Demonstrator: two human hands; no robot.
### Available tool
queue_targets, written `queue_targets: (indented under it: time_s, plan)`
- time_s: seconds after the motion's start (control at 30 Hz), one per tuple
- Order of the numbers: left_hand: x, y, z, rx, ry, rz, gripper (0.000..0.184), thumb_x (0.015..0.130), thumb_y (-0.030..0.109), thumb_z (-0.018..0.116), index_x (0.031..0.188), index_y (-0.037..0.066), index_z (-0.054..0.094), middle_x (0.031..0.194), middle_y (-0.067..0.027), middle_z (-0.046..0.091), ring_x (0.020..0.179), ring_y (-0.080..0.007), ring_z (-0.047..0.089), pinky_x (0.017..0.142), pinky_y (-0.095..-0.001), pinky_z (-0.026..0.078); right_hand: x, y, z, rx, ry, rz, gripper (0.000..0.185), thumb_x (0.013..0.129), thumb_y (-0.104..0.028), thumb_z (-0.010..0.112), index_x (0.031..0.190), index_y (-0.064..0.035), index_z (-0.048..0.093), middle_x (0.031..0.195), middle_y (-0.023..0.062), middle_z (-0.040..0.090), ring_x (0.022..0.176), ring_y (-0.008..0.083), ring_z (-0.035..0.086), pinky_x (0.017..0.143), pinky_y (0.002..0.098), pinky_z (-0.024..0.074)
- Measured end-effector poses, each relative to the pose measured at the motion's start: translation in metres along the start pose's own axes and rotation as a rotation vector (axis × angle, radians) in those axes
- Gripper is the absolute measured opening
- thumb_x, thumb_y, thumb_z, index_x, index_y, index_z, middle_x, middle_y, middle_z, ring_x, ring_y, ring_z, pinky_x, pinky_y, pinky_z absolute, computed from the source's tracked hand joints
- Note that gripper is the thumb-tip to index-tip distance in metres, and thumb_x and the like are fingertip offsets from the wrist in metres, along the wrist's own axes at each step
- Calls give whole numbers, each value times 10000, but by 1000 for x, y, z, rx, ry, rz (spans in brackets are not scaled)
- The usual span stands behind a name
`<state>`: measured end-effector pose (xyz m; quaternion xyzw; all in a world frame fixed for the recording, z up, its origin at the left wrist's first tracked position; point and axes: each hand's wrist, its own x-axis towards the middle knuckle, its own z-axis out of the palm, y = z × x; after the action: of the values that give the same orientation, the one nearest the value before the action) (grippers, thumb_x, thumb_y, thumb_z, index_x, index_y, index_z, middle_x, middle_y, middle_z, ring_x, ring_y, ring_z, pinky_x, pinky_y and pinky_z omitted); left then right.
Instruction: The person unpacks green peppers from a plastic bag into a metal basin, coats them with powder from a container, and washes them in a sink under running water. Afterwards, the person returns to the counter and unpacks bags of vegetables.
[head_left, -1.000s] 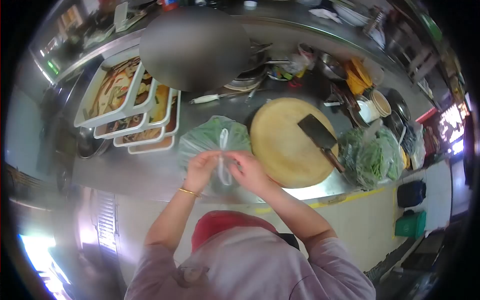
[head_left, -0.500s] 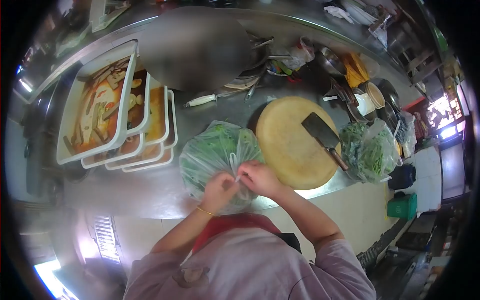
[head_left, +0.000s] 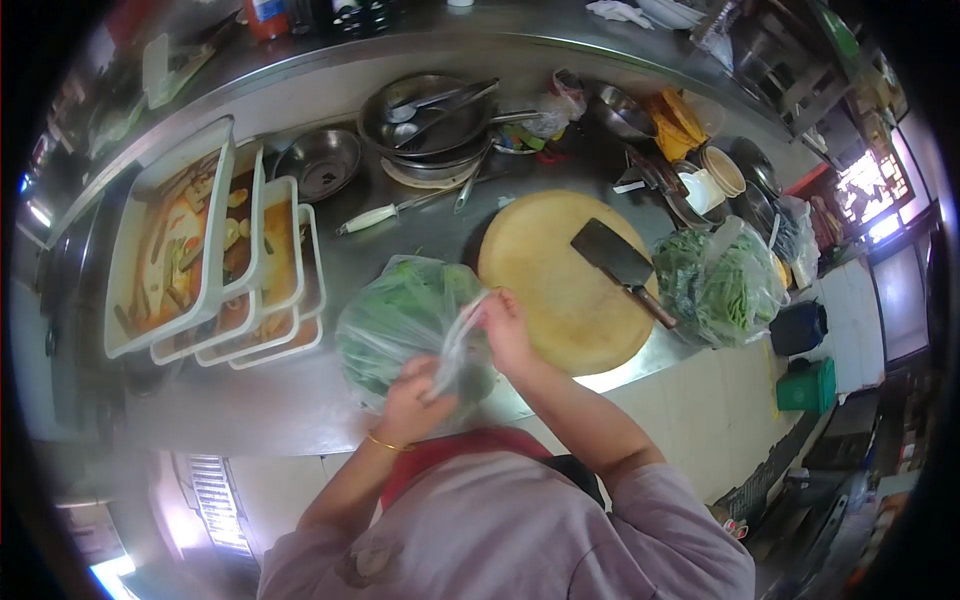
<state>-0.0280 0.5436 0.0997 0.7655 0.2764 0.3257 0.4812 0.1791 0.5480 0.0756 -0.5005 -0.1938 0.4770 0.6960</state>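
Observation:
A clear plastic bag (head_left: 400, 315) full of leafy greens sits on the steel counter in front of me. My left hand (head_left: 415, 400) is closed on the bag's plastic at its near side. Higher up and to the right, my right hand (head_left: 503, 325) pinches another part of the bag's top. A whitish strip of plastic stretches between the two hands. Just right of the bag lies a round cutting board (head_left: 555, 320), with a cleaver (head_left: 612, 252) resting on it, its wooden handle past the board's edge.
Stacked white trays (head_left: 215, 300) of food stand at the left. Behind are a metal bowl (head_left: 318, 165), pans with ladles (head_left: 425, 110) and a white-handled tool (head_left: 368, 219). Another bag of greens (head_left: 735, 290) lies right of the board, near pots and a steel bowl (head_left: 622, 110).
My hands have moved apart, the right one up, drawing the plastic between them. The view has shifted, and the pans at the back now show clearly.

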Motion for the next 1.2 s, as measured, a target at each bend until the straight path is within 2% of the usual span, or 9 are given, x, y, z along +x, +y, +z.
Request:
queue_targets:
  time_s: [0.2, 0.33, 0.47, 0.63, 0.73, 0.87, 0.97, 1.03, 1.2]
  plan:
    - [-10, 4, -9, 26, 25, 108, 164, 696, 13, 693, 853, 11, 646, 1170, -147, 581, 1055, -249, 572, 868, -339, 459, 7, -9, -8, 345, 265, 346, 127, 899, -185, 511, 963, -76, 520, 835, 74, 614, 771, 172, 600, 693, 297, 490]
    - [-11, 43, -17, 262, 172, -216, 452, 692, 107, 736, 1119, 88, 591, 1000, -130, 614, 934, -259, 588, 734, -295, 486, 2, -2, -13, -356, -238, -121, 189, 892, -225, 540, 1011, -77, 541, 863, 65, 612, 786, 200, 599, 710, 346, 490]
    - [-36, 60, -61, 733, -182, -332, 331, 686, 271, 754, 955, 107, 652, 864, -66, 639, 864, -266, 595, 752, -365, 491, -19, -24, -24, -852, -681, -159, 170, 887, -183, 552, 1017, -74, 557, 873, 36, 579, 819, 153, 557, 737, 312, 466]
    - [-89, 83, -90, 1121, -248, -109, 183, 669, 302, 732, 692, 139, 652, 867, -34, 647, 917, -219, 605, 963, -481, 389, 35, -22, -74, -1, 93, -96, 117, 895, -106, 549, 1006, -71, 561, 883, 2, 546, 822, 116, 522, 744, 284, 450]
    - [-93, 106, -46, 1001, -158, 71, 151, 674, 260, 712, 749, 152, 638, 850, -28, 629, 1006, -208, 580, 1035, -532, 299, -5, -67, -16, -381, -50, -599, 87, 913, -117, 519, 979, -73, 554, 882, 6, 545, 821, 114, 528, 695, 297, 457]
    - [-88, 72, 27, 652, -519, -19, 170, 746, 211, 633, 897, 149, 585, 764, -75, 620, 833, -239, 637, 964, -463, 403, -66, -59, 38, -1203, -1304, -260, 229, 811, -155, 592, 1008, -39, 601, 1061, 147, 591, 933, 268, 592, 775, 382, 480]
    - [-70, 67, 37, 616, -536, -394, 168, 811, 218, 563, 927, 99, 582, 740, -112, 614, 732, -276, 630, 826, -423, 467, -38, -23, 44, -1860, -1180, -461, 409, 757, -223, 631, 1118, -39, 573, 1138, 178, 585, 1015, 338, 580, 841, 432, 473]
    - [-91, 21, 26, 445, -309, -475, 230, 834, 263, 548, 941, 61, 573, 722, -116, 608, 719, -262, 623, 747, -414, 473, 4, -15, 16, -1621, -879, -899, 546, 769, -239, 647, 1269, -98, 478, 1157, 172, 581, 1062, 373, 544, 929, 452, 438]
    - [-112, -37, 16, -142, 398, -872, 290, 817, 240, 605, 1014, 35, 546, 830, -134, 607, 735, -232, 610, 658, -364, 482, 36, -45, -21, -1281, -889, -632, 451, 802, -224, 640, 1208, -86, 501, 1018, 222, 612, 965, 359, 602, 830, 442, 476]
